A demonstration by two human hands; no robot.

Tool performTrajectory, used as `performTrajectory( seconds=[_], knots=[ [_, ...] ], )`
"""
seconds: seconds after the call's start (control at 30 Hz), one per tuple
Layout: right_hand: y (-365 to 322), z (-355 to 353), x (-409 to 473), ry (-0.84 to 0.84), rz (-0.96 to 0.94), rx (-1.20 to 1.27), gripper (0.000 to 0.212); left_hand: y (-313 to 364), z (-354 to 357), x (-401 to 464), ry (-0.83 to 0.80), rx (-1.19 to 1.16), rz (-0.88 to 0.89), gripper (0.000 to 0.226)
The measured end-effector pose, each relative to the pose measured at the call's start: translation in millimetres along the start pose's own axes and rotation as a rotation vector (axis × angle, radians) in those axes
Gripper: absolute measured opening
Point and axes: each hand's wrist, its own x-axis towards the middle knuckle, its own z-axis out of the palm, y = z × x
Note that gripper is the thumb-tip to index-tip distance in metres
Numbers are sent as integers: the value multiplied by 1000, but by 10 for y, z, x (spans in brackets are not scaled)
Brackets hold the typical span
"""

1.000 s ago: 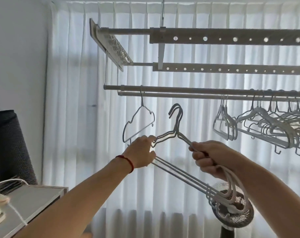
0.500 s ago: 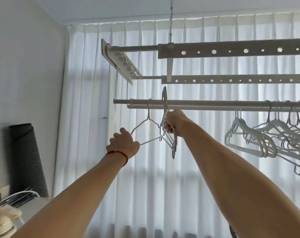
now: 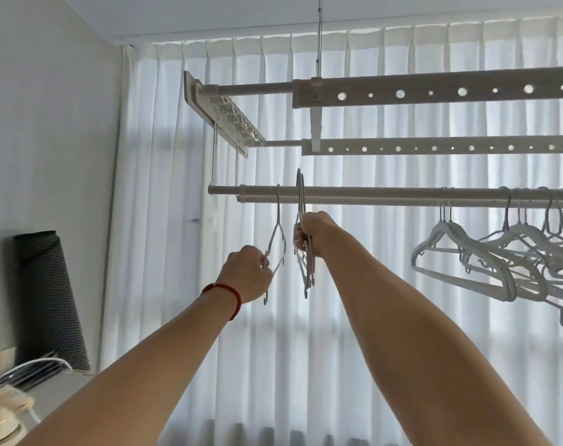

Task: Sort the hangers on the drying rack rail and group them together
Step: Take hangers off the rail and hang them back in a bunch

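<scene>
The drying rack rail (image 3: 370,190) is a smooth, pale round tube running across the view, with a second tube just behind it and two flat perforated bars (image 3: 434,91) above. A single thin grey hanger (image 3: 275,239) hangs from the rail by its slim hook, seen nearly edge-on. The left hand (image 3: 246,276), with a red cord bracelet (image 3: 227,294) at its wrist, grips that hanger's lower shoulder — fingers curled tight round the thin bar. Just beside it, the right hand (image 3: 312,233) holds a bundle of hangers (image 3: 304,252) of the same slender kind, fingers wrapped round their necks; the hooks rise to rail height, though whether they sit over the tube cannot be told. Well to the right, a crowd of white hangers (image 3: 499,259) with broad, rounded shoulders and small notched hooks hangs tilted on the rail, overlapping one another. Behind everything falls a sheer, pleated white curtain (image 3: 177,188). At lower left stands a dark, dimpled rolled mat (image 3: 45,300) — beside it a grey bench (image 3: 58,387) carrying a white cable.
</scene>
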Motion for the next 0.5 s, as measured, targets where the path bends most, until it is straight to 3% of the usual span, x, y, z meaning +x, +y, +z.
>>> performTrajectory(
  seconds=[0.17, 0.5],
  knots=[
    [-127, 38, 76, 47, -64, 14, 29, 45, -12, -9, -36, 8, 10, 16],
    [26, 75, 76, -14, 79, 222, 28, 206, -67, -51, -4, -93, 2, 14]
  ],
)
